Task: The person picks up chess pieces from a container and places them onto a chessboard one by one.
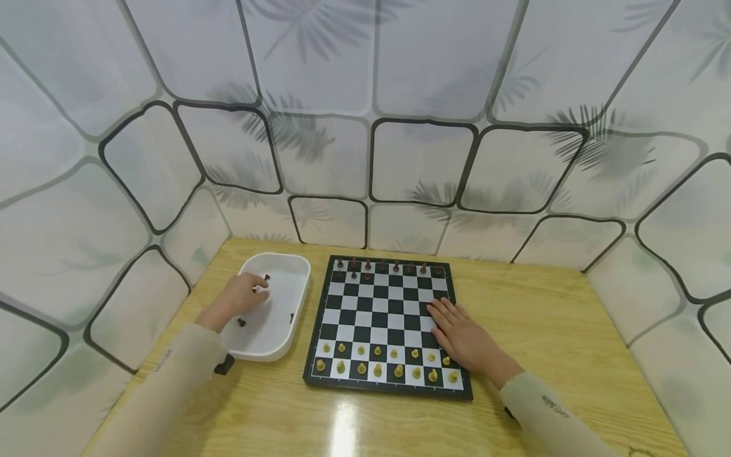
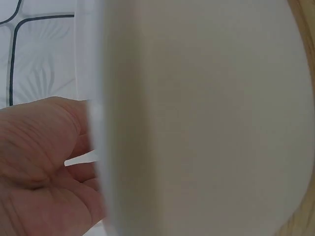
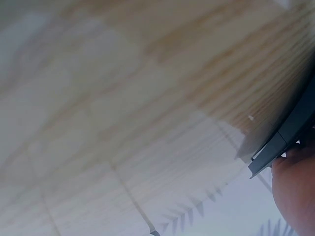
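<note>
My left hand (image 1: 242, 297) reaches into a white tray (image 1: 305, 279), with a gap between thumb and forefinger. A small dark chess piece (image 1: 254, 290) shows in that gap; another dark piece (image 1: 266, 277) lies just past the fingertips. In the left wrist view the tray wall (image 2: 206, 118) hides the fingertips. My right hand (image 1: 464, 336) rests flat over the right edge of a chessboard (image 1: 379, 304), fingers extended. Gold chess pieces (image 1: 377, 370) fill the two near rows. Dark pieces line the far row (image 1: 396, 266), with three more (image 1: 353, 275) in front at the left.
Two more dark pieces lie in the tray, one (image 1: 242, 322) by the left wrist and one (image 1: 292, 317) at the right wall. Tray and board sit side by side on a wooden table (image 1: 542, 317). A patterned curtain (image 1: 422, 158) encloses the back and sides.
</note>
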A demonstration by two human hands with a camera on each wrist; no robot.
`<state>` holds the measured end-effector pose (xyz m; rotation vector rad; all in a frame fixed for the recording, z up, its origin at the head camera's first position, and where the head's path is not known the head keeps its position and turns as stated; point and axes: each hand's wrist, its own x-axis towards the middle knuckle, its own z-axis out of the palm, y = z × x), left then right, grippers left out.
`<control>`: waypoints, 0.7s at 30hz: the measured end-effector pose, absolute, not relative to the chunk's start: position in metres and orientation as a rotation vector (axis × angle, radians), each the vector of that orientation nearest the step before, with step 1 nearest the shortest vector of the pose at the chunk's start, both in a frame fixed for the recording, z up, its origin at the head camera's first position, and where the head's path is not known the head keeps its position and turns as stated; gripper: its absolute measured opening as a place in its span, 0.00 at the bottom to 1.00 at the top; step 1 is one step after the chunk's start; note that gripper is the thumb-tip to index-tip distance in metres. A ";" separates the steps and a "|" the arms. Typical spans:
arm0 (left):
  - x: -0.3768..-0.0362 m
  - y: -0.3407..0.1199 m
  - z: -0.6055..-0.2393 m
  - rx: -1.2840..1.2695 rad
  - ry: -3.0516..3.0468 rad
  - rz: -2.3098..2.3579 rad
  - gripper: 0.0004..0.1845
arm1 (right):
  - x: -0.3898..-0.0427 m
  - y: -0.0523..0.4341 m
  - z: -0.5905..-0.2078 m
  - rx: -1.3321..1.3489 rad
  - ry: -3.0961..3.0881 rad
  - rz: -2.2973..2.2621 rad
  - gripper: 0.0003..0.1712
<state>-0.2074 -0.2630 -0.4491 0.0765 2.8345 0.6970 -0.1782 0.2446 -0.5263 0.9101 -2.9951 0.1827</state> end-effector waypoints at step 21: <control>-0.211 -0.262 -0.470 0.184 2.902 0.561 0.10 | -0.179 0.245 -0.528 0.902 -2.993 0.195 0.34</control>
